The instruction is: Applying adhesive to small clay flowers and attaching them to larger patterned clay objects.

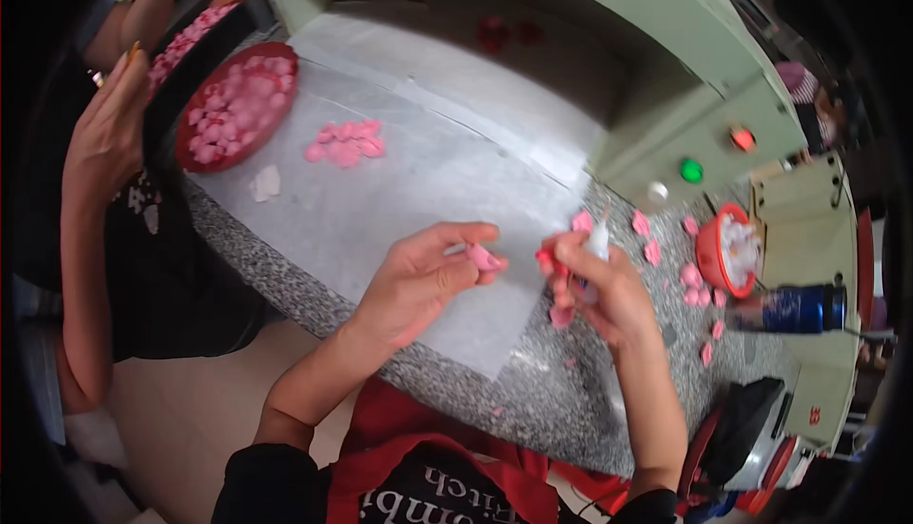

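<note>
Over the near right part of a white sheet (380,210), my left hand (409,281) pinches a small pink petal-like piece (484,258) between thumb and fingers. A short gap away, my right hand (616,296) is closed around a white squeeze bottle (598,239) whose thin nozzle points up. At that hand's fingertips is a small red piece (546,257), partly covered by the fingers. Several loose pink pieces (582,221) lie on the speckled counter around my right hand, one of them (561,316) just below it.
On the left are a red basket (185,158) of pink pieces, a pink cluster (347,144), white scraps (265,184) and another person's hand (109,134). An orange bowl (706,248) with white pieces and a blue bottle (808,308) stand right. A pale green partition (685,129) borders the back.
</note>
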`<state>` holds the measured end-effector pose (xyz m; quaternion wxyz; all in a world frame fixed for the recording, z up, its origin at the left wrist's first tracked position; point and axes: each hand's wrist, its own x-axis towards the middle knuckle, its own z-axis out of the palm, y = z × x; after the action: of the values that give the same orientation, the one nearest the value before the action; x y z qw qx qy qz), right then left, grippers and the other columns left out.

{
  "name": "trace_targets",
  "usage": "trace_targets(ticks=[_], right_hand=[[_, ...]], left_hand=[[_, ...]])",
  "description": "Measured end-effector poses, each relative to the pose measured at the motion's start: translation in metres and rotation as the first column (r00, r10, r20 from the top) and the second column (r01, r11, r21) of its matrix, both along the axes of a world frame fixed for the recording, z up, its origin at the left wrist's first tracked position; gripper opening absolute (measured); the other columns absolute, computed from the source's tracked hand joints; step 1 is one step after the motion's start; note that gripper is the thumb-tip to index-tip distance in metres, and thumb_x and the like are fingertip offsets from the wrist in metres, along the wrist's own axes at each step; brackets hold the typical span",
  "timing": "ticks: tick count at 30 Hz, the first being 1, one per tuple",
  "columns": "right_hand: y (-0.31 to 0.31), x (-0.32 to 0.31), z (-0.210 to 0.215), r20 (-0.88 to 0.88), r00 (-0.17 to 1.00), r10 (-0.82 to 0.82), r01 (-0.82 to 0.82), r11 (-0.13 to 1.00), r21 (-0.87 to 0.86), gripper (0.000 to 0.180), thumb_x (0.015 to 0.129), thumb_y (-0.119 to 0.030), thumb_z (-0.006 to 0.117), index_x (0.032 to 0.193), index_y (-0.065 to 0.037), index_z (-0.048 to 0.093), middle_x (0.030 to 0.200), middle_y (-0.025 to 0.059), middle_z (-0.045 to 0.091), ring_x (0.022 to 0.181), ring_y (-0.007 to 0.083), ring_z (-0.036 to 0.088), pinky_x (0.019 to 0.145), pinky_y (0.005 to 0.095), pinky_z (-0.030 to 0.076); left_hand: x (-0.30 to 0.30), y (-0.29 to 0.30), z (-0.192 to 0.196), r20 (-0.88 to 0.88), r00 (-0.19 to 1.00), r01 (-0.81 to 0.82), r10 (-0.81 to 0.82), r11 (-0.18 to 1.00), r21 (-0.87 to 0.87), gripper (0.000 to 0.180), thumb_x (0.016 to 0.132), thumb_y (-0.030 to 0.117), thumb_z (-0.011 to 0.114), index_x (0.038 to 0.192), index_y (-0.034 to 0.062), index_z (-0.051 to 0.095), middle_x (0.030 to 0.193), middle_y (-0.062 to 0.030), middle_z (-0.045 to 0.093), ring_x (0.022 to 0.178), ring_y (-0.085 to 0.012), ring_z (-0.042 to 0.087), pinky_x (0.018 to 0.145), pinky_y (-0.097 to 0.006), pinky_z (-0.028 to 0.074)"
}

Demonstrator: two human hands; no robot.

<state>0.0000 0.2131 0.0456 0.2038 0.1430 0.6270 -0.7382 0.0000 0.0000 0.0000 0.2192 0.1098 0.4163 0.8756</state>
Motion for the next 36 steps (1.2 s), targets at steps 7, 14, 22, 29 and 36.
trace_targets(ticks=[7, 14, 22, 29, 36], right_hand=[[0.04, 0.117, -0.003, -0.187, 0.937, -0.296, 0.295, 0.955, -0.032, 0.016, 0.076, -0.01, 0.063, 0.08, 0.004, 0.057, 0.067, 0.0122, 0.06, 0.047, 0.011, 0.05, 0.041, 0.021, 0.038], [0.059, 0.155, -0.007, -0.207, 0.875, -0.438, 0.44, 0.897, -0.038, 0.019, 0.074, -0.008, 0.064, 0.086, 0.005, 0.058, 0.074, 0.0099, 0.061, 0.051, 0.008, 0.049, 0.043, 0.0193, 0.037], [0.058, 0.166, -0.009, -0.497, 0.828, -0.26, 0.396, 0.899, 0.188, 0.024, 0.069, 0.004, 0.066, 0.092, 0.003, 0.058, 0.079, 0.0065, 0.06, 0.061, 0.0078, 0.052, 0.053, 0.0203, 0.044], [0.067, 0.171, -0.004, -0.509, 0.843, -0.175, 0.393, 0.846, 0.36, 0.025, 0.066, 0.003, 0.069, 0.09, 0.003, 0.059, 0.084, 0.0072, 0.057, 0.071, 0.0098, 0.054, 0.062, 0.02, 0.044], [0.067, 0.163, -0.005, -0.477, 0.87, -0.126, 0.282, 0.92, 0.272, 0.025, 0.066, 0.0, 0.071, 0.089, 0.003, 0.06, 0.081, 0.0063, 0.059, 0.069, 0.0096, 0.055, 0.061, 0.0203, 0.044]], left_hand=[[0.058, 0.079, 0.008, 0.063, 0.961, 0.254, -0.27, 0.949, 0.189, 0.029, 0.085, 0.0, 0.046, 0.113, 0.0033, 0.05, 0.114, -0.0155, 0.05, 0.102, -0.0263, 0.054, 0.085, -0.032, 0.045], [0.083, 0.112, -0.005, -0.201, 0.954, 0.22, -0.222, 0.975, -0.034, 0.033, 0.079, -0.008, 0.05, 0.111, -0.0016, 0.05, 0.114, -0.0177, 0.046, 0.103, -0.0254, 0.051, 0.088, -0.036, 0.044], [0.104, 0.125, 0.008, -0.412, 0.908, -0.038, -0.073, 0.966, -0.256, 0.033, 0.071, -0.016, 0.056, 0.103, -0.0061, 0.054, 0.109, -0.0157, 0.046, 0.102, -0.0259, 0.052, 0.084, -0.031, 0.048], [0.1, 0.124, 0.007, -0.382, 0.913, 0.022, -0.145, 0.951, -0.309, 0.032, 0.072, -0.013, 0.057, 0.102, -0.0027, 0.057, 0.106, -0.0137, 0.048, 0.1, -0.0231, 0.053, 0.078, -0.026, 0.049], [0.097, 0.125, 0.007, -0.423, 0.881, 0.082, -0.211, 0.949, -0.304, 0.039, 0.072, -0.012, 0.057, 0.109, -0.0022, 0.054, 0.105, -0.0126, 0.049, 0.095, -0.0194, 0.054, 0.077, -0.025, 0.048]])
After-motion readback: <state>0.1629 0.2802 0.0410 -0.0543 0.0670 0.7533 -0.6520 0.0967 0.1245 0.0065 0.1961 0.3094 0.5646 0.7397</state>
